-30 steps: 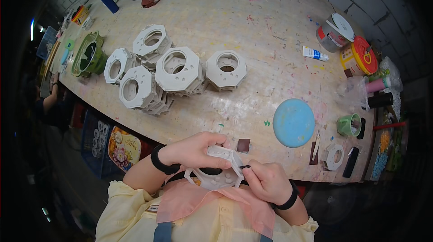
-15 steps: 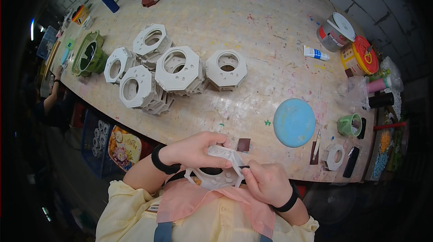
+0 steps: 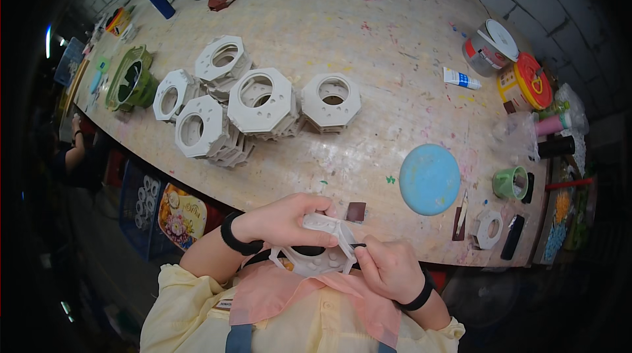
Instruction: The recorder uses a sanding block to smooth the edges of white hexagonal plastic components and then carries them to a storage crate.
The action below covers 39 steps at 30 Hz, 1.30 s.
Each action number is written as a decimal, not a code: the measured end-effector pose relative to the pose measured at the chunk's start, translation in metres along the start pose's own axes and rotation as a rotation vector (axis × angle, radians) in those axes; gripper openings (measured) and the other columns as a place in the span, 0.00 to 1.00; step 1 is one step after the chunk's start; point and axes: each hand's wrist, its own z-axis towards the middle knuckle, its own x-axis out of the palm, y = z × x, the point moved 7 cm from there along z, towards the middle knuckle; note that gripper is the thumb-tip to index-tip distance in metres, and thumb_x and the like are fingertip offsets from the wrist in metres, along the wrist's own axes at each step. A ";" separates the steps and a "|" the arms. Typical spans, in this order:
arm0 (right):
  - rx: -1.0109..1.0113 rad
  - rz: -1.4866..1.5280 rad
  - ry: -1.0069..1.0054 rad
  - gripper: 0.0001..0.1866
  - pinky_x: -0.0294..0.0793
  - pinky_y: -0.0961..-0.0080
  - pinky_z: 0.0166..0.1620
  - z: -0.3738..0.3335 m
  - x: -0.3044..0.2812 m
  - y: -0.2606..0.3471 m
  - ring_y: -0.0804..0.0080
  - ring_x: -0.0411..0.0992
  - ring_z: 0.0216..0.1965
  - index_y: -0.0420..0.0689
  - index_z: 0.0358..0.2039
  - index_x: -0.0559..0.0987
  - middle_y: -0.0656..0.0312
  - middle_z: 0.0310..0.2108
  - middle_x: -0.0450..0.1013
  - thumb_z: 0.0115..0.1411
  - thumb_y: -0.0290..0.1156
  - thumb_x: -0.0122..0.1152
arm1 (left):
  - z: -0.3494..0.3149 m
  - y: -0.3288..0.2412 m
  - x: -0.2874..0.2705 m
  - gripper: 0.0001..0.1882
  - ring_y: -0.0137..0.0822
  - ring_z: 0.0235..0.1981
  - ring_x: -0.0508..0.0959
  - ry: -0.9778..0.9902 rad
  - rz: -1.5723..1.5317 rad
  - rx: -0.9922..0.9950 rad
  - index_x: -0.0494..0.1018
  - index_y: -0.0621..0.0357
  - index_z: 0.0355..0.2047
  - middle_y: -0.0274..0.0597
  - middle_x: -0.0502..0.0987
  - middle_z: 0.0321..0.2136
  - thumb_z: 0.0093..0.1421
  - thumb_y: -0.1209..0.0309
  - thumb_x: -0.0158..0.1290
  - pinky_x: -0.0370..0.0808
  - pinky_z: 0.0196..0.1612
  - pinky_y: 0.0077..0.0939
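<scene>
1. The blue disc [image 3: 430, 179] lies flat on the paint-flecked bench [image 3: 388, 44]; places below are told from it.
2. Nearer the person's body and to the left of the disc, a pale grey octagonal frame [image 3: 334, 263] is held tilted in front of the person's chest, by the bench edge.
3. The left hand [image 3: 286, 219] grips this frame, its thumb lying across the top and its other fingers partly hidden.
4. The right hand [image 3: 394, 266], also nearer the body than the disc, has its fingers closed on a thin dark tool [image 3: 359, 245]. The tool's tip meets the frame's right side; whether it touches or enters a gap cannot be told.
5. Just left of the disc and a little nearer the body, a dark brown square [image 3: 356, 212] lies near the left fingertips.
6. Well left of the disc and farther from the body stand stacks of similar frames [image 3: 280, 108], grouped close together.
7. To the right of the disc and nearer the body lie a small octagonal ring [image 3: 482, 223] and a black oblong item [image 3: 511, 237].
8. Right of the disc, a green cup [image 3: 505, 183] lies tipped toward its side.
</scene>
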 end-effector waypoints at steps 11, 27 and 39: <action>-0.009 -0.069 -0.001 0.07 0.65 0.67 0.17 -0.002 0.000 0.004 0.60 0.69 0.15 0.41 0.28 0.70 0.58 0.14 0.68 0.55 0.31 0.53 | -0.001 0.001 0.001 0.15 0.20 0.29 0.70 0.004 -0.005 -0.025 0.70 0.60 0.35 0.32 0.74 0.27 0.52 0.65 0.59 0.69 0.32 0.18; 0.005 -0.085 -0.012 0.07 0.66 0.67 0.18 -0.005 0.003 0.004 0.60 0.69 0.15 0.40 0.27 0.70 0.58 0.14 0.68 0.55 0.31 0.54 | -0.002 0.001 0.003 0.15 0.21 0.30 0.70 0.000 -0.045 -0.030 0.70 0.60 0.35 0.33 0.74 0.27 0.52 0.65 0.59 0.69 0.33 0.19; -0.004 -0.088 -0.024 0.10 0.63 0.65 0.17 -0.003 0.002 0.008 0.57 0.66 0.13 0.41 0.21 0.65 0.56 0.11 0.65 0.56 0.29 0.52 | -0.001 0.002 0.003 0.15 0.21 0.30 0.70 0.012 -0.022 -0.025 0.70 0.60 0.35 0.33 0.74 0.27 0.52 0.65 0.59 0.69 0.33 0.19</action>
